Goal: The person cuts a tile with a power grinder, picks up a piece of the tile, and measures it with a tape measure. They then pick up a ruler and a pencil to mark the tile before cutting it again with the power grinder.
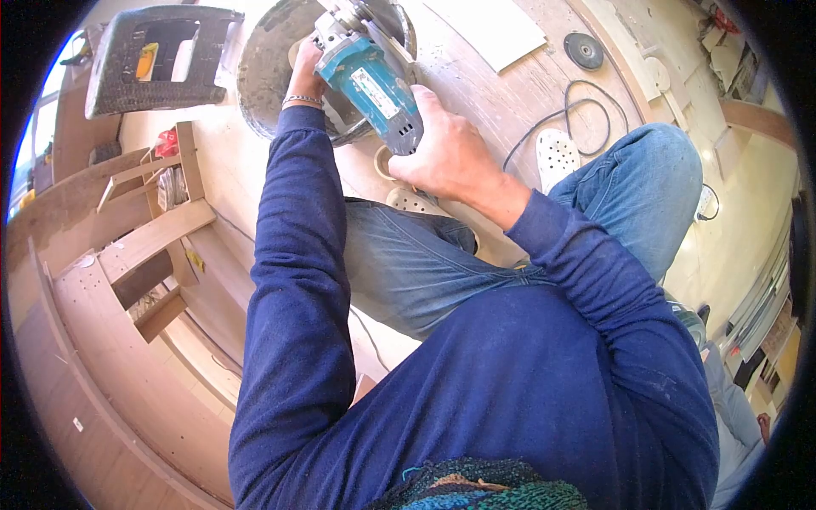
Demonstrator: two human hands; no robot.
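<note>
Your blue sleeves and torso filled the lower middle of the frame, and your jeans-clad knee [646, 183] rose at the right, above the pale wooden floor [501, 93] that ran across the top of the frame. At the left stood a curved wooden structure [127, 280] with short slats, and above it, in the upper left, a dark woven stool [144, 64] lay tilted. A round grey tub [263, 76] sat at the top centre, just beyond your arms, with a flat light board [497, 30] to its right. You held a teal angle grinder [374, 85] over the rim of that tub, its head pointing toward the top of the frame. Your right hand [450, 157] was wrapped tight around the rear of the grinder's body. Your left hand [308, 72], a thin bracelet at the wrist, was up at the grinder's head, fingers curled there, though the tool hid how firmly they closed. A black cable [565, 115] looped on the floor right of your right hand, beside a white perforated sandal [557, 157]; a second sandal [412, 200] showed just below your right hand. A small dark disc [584, 51] lay on the floor in the upper right.
</note>
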